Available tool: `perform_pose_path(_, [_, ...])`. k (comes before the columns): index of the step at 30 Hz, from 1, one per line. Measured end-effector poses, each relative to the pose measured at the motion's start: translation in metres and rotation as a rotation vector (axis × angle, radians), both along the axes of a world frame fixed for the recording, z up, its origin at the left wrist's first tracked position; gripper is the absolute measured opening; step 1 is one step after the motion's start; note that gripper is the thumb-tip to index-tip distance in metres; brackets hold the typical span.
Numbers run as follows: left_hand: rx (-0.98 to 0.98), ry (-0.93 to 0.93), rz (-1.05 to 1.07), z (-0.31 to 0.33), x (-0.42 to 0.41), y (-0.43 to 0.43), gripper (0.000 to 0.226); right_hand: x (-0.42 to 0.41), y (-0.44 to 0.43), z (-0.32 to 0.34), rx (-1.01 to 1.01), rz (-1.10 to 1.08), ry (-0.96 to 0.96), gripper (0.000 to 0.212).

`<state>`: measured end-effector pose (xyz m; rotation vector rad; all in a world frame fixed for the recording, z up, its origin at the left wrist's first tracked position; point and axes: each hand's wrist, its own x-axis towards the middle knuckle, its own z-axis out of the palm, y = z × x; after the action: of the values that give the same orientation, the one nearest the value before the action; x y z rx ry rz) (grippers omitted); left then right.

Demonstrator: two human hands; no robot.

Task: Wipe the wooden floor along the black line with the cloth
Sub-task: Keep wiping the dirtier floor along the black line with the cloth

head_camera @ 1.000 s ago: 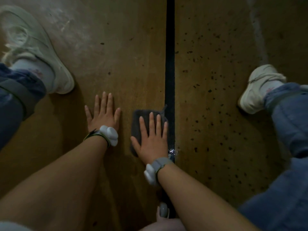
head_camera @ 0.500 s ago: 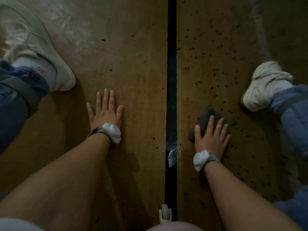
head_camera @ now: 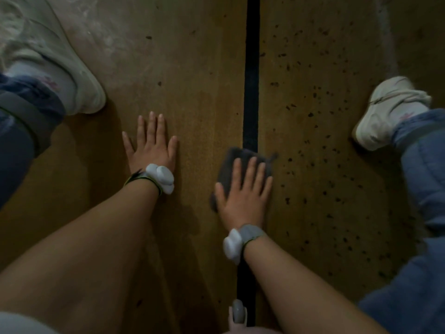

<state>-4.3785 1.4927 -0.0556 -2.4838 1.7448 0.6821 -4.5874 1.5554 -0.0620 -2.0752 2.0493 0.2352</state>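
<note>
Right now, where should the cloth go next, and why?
Probably slide it forward along the black line. The right hand presses flat on the cloth, which straddles the line, and dark specks lie just right of the stretch ahead.

I see the left shoe (head_camera: 60, 68) at the upper left, pale, with its toe pointing to the lower right. Its left sock (head_camera: 56, 84) is white with a small pink mark, and a rolled jeans cuff (head_camera: 36, 109) lies over it. At the right side, the right shoe (head_camera: 382, 114) is also pale, with its toe to the lower left, a right sock (head_camera: 407, 112) and a blue jeans leg (head_camera: 426, 169). Each wrist carries a white lumpy tracker: the left tracker (head_camera: 161, 178) on a dark strap, the right tracker (head_camera: 232, 245) on a grey band (head_camera: 251, 233). Many dark specks (head_camera: 325, 165) are spread near the right shoe. A pale dusty patch (head_camera: 108, 32) is beside the left shoe. At the bottom edge there is a small grey rounded object (head_camera: 238, 312); I cannot tell what it is.
</note>
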Motion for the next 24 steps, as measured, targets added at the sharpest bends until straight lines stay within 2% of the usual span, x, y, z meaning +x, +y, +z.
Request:
perform_pose_path(5, [0.016, 0.030, 0.006, 0.001, 0.003, -0.003, 0.062, 0.044, 0.036, 0.001, 0.077, 0.330, -0.064, 0.076])
perform_pose_path(11, [-0.066, 0.049, -0.069, 0.006, -0.003, 0.029, 0.062, 0.017, 0.021, 0.004, 0.100, 0.411, -0.088, 0.076])
perform_pose_path(14, [-0.043, 0.053, -0.125, 0.008, -0.006, 0.054, 0.063, -0.011, 0.010, 0.005, 0.124, 0.297, -0.030, 0.075])
perform_pose_path(20, [-0.003, 0.042, -0.135, 0.013, -0.020, 0.091, 0.064, -0.093, 0.004, 0.003, 0.003, -0.114, 0.028, 0.070])
perform_pose_path(24, [0.080, 0.035, -0.082, 0.013, -0.022, 0.103, 0.064, -0.106, 0.003, 0.004, -0.049, -0.215, 0.008, 0.076])
